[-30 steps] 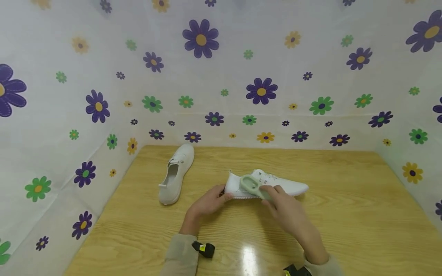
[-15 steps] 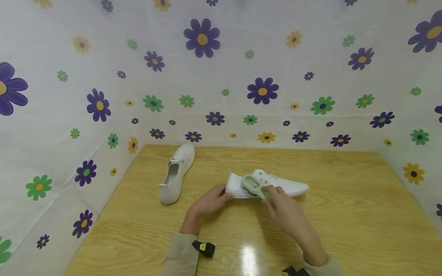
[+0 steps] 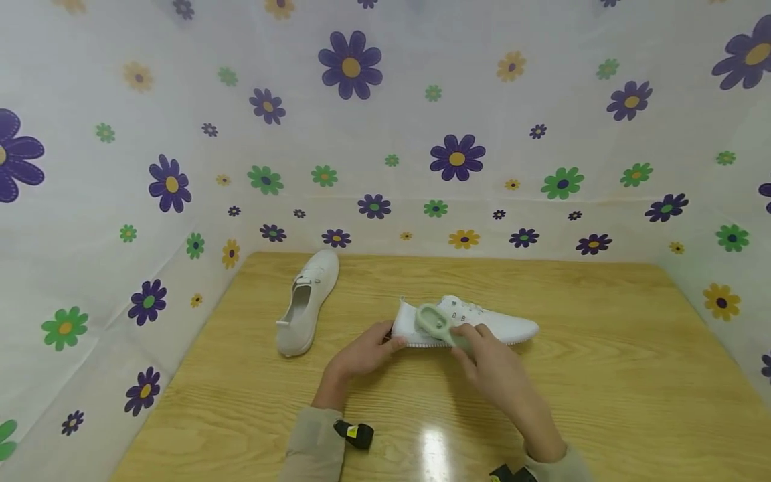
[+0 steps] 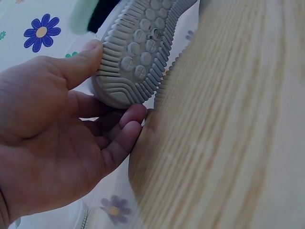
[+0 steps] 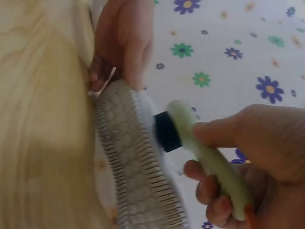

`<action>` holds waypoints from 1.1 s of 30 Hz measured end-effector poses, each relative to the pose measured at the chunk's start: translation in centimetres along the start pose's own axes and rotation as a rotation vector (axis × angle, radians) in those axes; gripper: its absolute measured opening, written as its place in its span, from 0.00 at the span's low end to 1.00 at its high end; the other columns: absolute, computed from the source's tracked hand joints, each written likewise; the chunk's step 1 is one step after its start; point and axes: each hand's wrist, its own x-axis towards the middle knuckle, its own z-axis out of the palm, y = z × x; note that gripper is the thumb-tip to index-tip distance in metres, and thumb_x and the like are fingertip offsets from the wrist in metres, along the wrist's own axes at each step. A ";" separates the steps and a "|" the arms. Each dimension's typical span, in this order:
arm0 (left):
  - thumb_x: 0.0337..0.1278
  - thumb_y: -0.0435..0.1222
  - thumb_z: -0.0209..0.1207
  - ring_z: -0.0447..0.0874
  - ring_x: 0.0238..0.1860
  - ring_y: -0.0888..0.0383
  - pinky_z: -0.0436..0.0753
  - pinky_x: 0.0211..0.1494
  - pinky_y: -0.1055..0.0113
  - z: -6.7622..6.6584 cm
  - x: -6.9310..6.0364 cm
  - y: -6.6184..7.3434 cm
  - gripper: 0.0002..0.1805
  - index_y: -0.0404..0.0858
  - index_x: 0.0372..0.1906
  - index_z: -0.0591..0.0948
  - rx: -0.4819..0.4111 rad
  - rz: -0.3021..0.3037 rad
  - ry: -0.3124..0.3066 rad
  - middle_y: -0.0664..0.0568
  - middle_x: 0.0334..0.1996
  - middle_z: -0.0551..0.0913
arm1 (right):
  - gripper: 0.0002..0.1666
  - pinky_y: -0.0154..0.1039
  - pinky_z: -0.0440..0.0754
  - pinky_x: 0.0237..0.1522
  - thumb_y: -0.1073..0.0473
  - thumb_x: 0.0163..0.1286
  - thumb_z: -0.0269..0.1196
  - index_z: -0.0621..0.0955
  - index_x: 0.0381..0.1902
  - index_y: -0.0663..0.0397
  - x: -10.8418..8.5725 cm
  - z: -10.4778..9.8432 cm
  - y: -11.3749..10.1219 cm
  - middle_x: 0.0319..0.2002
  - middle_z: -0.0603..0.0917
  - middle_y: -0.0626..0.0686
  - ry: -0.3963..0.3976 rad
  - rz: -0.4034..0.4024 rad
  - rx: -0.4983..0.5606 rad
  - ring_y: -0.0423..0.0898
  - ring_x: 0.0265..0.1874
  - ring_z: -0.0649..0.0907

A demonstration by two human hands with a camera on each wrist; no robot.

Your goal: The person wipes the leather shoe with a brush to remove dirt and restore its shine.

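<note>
A white shoe (image 3: 502, 326) lies across the middle of the table, toe to the right. My left hand (image 3: 364, 349) grips its heel, thumb on the sole's edge; the left wrist view shows the ridged, studded grey sole (image 4: 143, 45) with the fingers curled beneath the heel. My right hand (image 3: 496, 368) holds a pale green brush (image 3: 435, 321) by its handle. In the right wrist view the brush's dark bristles (image 5: 167, 131) touch the shoe's side near the heel. Fingers wrap round the green handle (image 5: 221, 179), thumb on top.
A second white shoe (image 3: 307, 304) stands at the table's left, toe pointing to the back. The wooden table (image 3: 632, 375) meets a white flower-print sheet (image 3: 391, 120) at the back and both sides.
The brush has shifted slightly back and forth along the shoe's side, now a little nearer the heel. My left hand and both shoes stay in place.
</note>
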 end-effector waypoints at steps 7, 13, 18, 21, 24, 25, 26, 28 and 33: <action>0.76 0.44 0.50 0.73 0.60 0.49 0.69 0.66 0.50 0.1 0.0 -0.2 0.26 0.28 0.65 0.70 0.004 -0.028 -0.003 0.40 0.58 0.76 | 0.17 0.39 0.69 0.18 0.60 0.70 0.63 0.79 0.55 0.55 -0.7 -2.2 0.3 0.46 0.81 0.62 0.014 0.119 -0.054 0.46 0.21 0.73; 0.76 0.44 0.50 0.72 0.61 0.48 0.68 0.67 0.49 0.0 -0.2 -0.1 0.26 0.28 0.66 0.68 0.019 -0.044 0.019 0.39 0.59 0.75 | 0.17 0.37 0.72 0.21 0.58 0.74 0.60 0.77 0.58 0.55 -0.2 -0.8 0.0 0.43 0.80 0.60 -0.024 0.060 -0.023 0.44 0.22 0.74; 0.77 0.44 0.49 0.70 0.64 0.46 0.67 0.68 0.49 0.1 -0.2 -0.1 0.28 0.27 0.68 0.66 0.016 -0.029 0.002 0.37 0.62 0.73 | 0.16 0.38 0.68 0.19 0.58 0.72 0.60 0.79 0.55 0.53 -0.5 -1.8 -0.1 0.44 0.81 0.60 -0.057 0.116 0.007 0.44 0.21 0.71; 0.77 0.44 0.49 0.67 0.67 0.44 0.65 0.70 0.48 0.2 -0.2 0.2 0.30 0.26 0.70 0.64 0.018 -0.059 0.007 0.35 0.65 0.70 | 0.17 0.40 0.64 0.16 0.57 0.70 0.59 0.78 0.55 0.54 -0.8 -2.5 0.3 0.44 0.82 0.61 0.001 0.193 -0.031 0.45 0.17 0.69; 0.77 0.43 0.49 0.67 0.67 0.43 0.65 0.70 0.47 0.2 -0.1 0.3 0.30 0.25 0.70 0.64 0.029 -0.077 0.022 0.35 0.65 0.71 | 0.21 0.40 0.67 0.17 0.54 0.72 0.59 0.76 0.59 0.55 -0.4 -1.6 0.4 0.45 0.82 0.61 0.029 0.199 -0.042 0.46 0.18 0.71; 0.77 0.43 0.49 0.68 0.66 0.44 0.65 0.69 0.47 0.2 -0.1 0.3 0.29 0.26 0.69 0.65 0.031 -0.075 0.023 0.36 0.64 0.71 | 0.22 0.40 0.68 0.18 0.52 0.73 0.59 0.75 0.60 0.55 -0.3 -1.2 0.4 0.46 0.82 0.61 0.025 0.186 -0.038 0.46 0.18 0.71; 0.77 0.43 0.49 0.69 0.65 0.44 0.67 0.68 0.47 0.3 -0.1 0.3 0.28 0.26 0.69 0.65 0.030 -0.071 0.022 0.36 0.63 0.72 | 0.23 0.39 0.68 0.18 0.52 0.73 0.59 0.75 0.61 0.55 -0.2 -0.8 0.3 0.46 0.81 0.62 0.014 0.167 -0.028 0.45 0.19 0.72; 0.77 0.42 0.49 0.72 0.61 0.47 0.69 0.66 0.48 0.3 0.0 0.2 0.26 0.28 0.67 0.67 0.028 -0.049 0.010 0.39 0.60 0.75 | 0.23 0.38 0.68 0.19 0.52 0.73 0.60 0.75 0.61 0.55 0.0 -0.3 0.1 0.44 0.82 0.61 -0.016 0.119 0.000 0.44 0.20 0.72; 0.77 0.42 0.49 0.74 0.55 0.51 0.71 0.62 0.51 0.1 -0.1 0.1 0.24 0.28 0.64 0.69 0.011 -0.011 -0.011 0.42 0.54 0.77 | 0.20 0.38 0.62 0.19 0.56 0.68 0.64 0.79 0.57 0.53 -0.3 -1.5 0.1 0.38 0.82 0.56 -0.061 0.102 0.013 0.43 0.20 0.68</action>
